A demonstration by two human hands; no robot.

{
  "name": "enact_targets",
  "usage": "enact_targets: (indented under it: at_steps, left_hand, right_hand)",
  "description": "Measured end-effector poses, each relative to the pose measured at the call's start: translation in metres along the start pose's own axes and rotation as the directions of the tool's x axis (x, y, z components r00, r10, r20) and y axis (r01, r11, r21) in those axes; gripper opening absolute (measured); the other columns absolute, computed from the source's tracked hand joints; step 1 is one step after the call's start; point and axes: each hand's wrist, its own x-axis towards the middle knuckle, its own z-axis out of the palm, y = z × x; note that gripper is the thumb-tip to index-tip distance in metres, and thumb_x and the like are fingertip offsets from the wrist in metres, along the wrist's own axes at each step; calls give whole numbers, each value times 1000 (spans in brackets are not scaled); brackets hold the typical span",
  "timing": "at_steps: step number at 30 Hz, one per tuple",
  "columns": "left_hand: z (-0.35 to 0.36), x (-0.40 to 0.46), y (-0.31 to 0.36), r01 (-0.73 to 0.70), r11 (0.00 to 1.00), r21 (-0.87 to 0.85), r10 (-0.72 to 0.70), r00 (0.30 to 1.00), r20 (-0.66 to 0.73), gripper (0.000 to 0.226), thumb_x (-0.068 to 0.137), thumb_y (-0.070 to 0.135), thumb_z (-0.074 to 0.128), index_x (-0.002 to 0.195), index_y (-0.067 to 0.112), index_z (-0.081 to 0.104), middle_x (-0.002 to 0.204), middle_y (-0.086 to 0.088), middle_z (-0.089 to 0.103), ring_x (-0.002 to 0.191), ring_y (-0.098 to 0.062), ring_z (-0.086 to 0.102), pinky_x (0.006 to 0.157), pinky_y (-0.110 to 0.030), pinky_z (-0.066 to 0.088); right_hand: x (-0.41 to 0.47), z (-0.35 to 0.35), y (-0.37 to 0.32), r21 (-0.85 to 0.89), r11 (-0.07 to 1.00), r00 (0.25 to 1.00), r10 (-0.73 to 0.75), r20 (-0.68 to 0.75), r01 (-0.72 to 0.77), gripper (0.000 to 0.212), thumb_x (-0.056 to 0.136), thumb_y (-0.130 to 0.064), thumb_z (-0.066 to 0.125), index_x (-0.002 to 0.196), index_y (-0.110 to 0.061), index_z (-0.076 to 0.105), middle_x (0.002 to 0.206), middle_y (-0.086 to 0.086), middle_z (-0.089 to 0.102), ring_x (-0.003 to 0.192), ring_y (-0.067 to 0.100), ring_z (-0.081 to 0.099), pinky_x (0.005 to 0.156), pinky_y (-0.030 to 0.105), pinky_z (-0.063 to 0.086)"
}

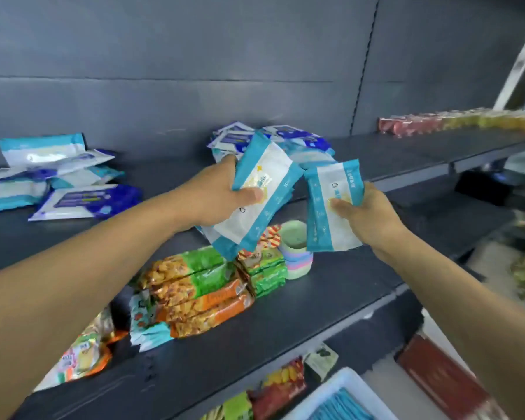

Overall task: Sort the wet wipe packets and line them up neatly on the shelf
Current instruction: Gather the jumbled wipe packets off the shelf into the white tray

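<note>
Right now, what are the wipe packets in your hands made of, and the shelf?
The packets, one in the left hand and one in the right hand, look like thin soft plastic film: glossy, printed teal and white, bending slightly. The shelf looks like dark painted metal with a matte finish, though that is uncertain.

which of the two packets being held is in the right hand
The smaller teal-and-white packet, pinched by the right hand; the left hand holds a larger stack.

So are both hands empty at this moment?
No, the left hand grips a stack of teal wipe packets and the right hand holds another teal packet.
</note>
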Motion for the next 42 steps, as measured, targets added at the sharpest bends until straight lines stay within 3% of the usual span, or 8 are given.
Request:
enact_targets:
  at_steps: [3, 6, 10, 15, 20, 29, 34, 42]
  left_hand:
    - [54, -27, -3, -34, 997, 75, 23, 991, 135, 52, 85, 37, 65, 123, 10, 42, 116, -3, 56, 103, -23, 56, 87, -37, 46]
    - [112, -53, -14, -49, 991, 128, 11, 960, 281, 51, 87, 37, 63, 122, 10, 38, 120, -8, 54, 108, -27, 55, 84, -34, 44]
    - [192, -86, -41, -77, 971, 226, -45, 871, 489, 46, 91, 41, 57, 116, 10, 34, 106, -9, 52, 102, -30, 55, 73, -34, 41]
    - [290, -122, -79, -162, 923, 348, -98, 777, 622, 54, 93, 42, 50, 130, 10, 28, 137, -10, 46, 120, -29, 50, 89, -37, 43]
    - [385, -151, -119, -317, 868, 382, -60, 697, 714, 38, 93, 39, 51, 114, 13, 34, 117, -6, 54, 106, -28, 55, 73, -33, 37]
    - [542, -194, -187, -507, 792, 341, 4, 562, 827, 47, 92, 37, 55, 128, 18, 31, 117, -1, 52, 107, -23, 53, 84, -37, 43]
    - [600, -202, -218, -579, 743, 336, 41, 540, 841, 43, 89, 31, 58, 123, 21, 34, 117, 0, 53, 106, -24, 54, 82, -35, 40]
    - [652, -215, -231, -672, 707, 223, 111, 416, 902, 57, 85, 12, 62, 133, 21, 31, 110, -4, 52, 98, -26, 52, 75, -35, 34]
  right_hand:
    - [-45, -13, 52, -101, 985, 990, 137, -38, -140, 31, 90, -21, 61, 115, -11, 45, 112, 4, 60, 99, 25, 61, 86, 43, 52]
    - [-87, -24, 107, -212, 938, 962, 269, -54, -274, 34, 93, -19, 56, 122, -7, 43, 105, 5, 55, 81, 18, 53, 65, 29, 41]
    - [-138, -32, 186, -317, 835, 888, 457, -54, -449, 35, 93, -16, 54, 123, -3, 40, 113, 14, 55, 89, 26, 53, 76, 33, 42]
    - [-186, -31, 286, -387, 730, 807, 587, -69, -564, 36, 93, -11, 52, 126, -5, 40, 110, 7, 53, 88, 23, 49, 60, 26, 38]
    - [-213, -14, 397, -461, 629, 725, 687, -48, -627, 30, 93, -13, 48, 122, -8, 41, 100, 5, 54, 75, 20, 52, 53, 26, 41]
    - [-217, 65, 577, -574, 587, 686, 725, 60, -571, 30, 87, -9, 48, 114, -13, 37, 99, 11, 58, 83, 33, 60, 72, 46, 54]
    - [-221, 98, 648, -730, 558, 672, 717, 185, -395, 42, 80, 4, 53, 118, -10, 39, 107, 15, 56, 96, 36, 58, 72, 39, 50]
    - [-211, 113, 700, -875, 483, 825, 509, 245, -38, 51, 80, -4, 67, 123, -8, 40, 118, 12, 49, 108, 29, 49, 88, 36, 43]
